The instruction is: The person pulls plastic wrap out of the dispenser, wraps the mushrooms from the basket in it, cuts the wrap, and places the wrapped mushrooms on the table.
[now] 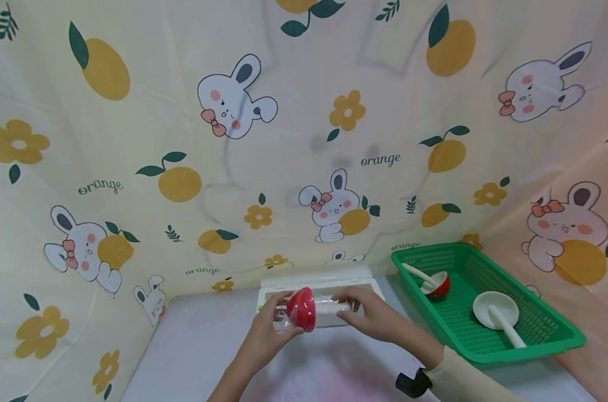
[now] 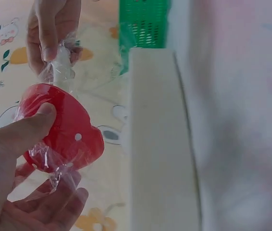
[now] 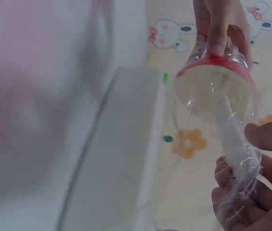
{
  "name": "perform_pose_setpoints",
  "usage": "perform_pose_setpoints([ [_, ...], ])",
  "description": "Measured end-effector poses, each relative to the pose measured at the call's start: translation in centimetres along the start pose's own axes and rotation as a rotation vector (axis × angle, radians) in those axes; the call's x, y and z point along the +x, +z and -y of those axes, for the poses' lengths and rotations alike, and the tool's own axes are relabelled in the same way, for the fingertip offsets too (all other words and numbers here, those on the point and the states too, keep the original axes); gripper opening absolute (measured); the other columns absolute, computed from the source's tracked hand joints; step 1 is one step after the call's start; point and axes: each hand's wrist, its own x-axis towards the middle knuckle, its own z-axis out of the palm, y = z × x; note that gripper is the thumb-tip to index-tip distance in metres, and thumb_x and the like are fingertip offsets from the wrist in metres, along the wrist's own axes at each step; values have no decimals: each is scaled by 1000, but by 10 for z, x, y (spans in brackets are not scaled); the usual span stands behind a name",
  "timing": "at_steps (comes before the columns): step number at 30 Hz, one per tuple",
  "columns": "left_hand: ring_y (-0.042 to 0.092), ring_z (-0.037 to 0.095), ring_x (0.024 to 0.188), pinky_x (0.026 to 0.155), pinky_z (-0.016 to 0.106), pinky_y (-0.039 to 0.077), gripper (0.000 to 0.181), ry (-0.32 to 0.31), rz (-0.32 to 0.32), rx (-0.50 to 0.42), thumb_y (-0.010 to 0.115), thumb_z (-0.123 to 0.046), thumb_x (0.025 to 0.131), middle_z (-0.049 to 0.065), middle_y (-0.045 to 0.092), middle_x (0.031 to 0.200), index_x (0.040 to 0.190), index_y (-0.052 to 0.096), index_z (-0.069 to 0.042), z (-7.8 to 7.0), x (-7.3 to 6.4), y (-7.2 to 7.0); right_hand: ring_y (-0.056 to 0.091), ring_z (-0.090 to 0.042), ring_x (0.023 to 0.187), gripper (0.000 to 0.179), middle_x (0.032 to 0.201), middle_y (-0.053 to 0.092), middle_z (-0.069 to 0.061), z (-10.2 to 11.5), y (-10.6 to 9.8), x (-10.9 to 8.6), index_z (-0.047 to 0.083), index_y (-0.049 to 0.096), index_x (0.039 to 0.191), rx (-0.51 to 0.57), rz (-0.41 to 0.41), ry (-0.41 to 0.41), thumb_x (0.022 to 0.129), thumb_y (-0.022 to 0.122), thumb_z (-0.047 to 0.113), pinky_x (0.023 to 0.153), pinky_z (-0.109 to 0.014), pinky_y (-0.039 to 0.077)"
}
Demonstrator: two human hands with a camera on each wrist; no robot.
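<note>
A red ladle [image 1: 302, 310] with white dots, a white inside and a white handle is covered in clear plastic wrap [image 3: 245, 166]. It is held sideways over the table, bowl to the left and handle to the right. My left hand [image 1: 266, 334] grips the bowl, its thumb pressed on the red outside in the left wrist view. At the other end, my right hand [image 1: 371, 315] pinches the wrapped handle between thumb and fingers. Loose folds of wrap stick out past the bowl and around the handle's end.
Behind the hands lies a long white box [image 1: 268, 291] on the white table [image 1: 193, 340]. To the right stands a green basket [image 1: 535, 312] holding a red-and-white ladle [image 1: 436, 286] and another with a white bowl [image 1: 494, 310]. A printed cloth [image 1: 293, 167] hangs behind.
</note>
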Motion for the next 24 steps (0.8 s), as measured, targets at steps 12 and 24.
perform_pose_setpoints([
  [12, 64, 26, 127, 103, 41, 58, 82, 90, 27, 55, 94, -12, 83, 5, 58, 141, 152, 50, -13, 36, -20, 30, 63, -8, 88, 27, 105, 69, 1, -27, 46, -29, 11, 72, 110, 107, -98, -62, 89, 87, 4, 78, -28, 60],
  [24, 62, 31, 130, 107, 45, 54, 69, 66, 93, 50, 91, -11, 87, 7, 57, 141, 146, 56, -12, 48, -22, 40, 63, -7, 90, 24, 106, 68, 1, -60, 71, -31, 11, 71, 107, 96, -36, -24, 90, 87, 6, 80, -26, 59],
])
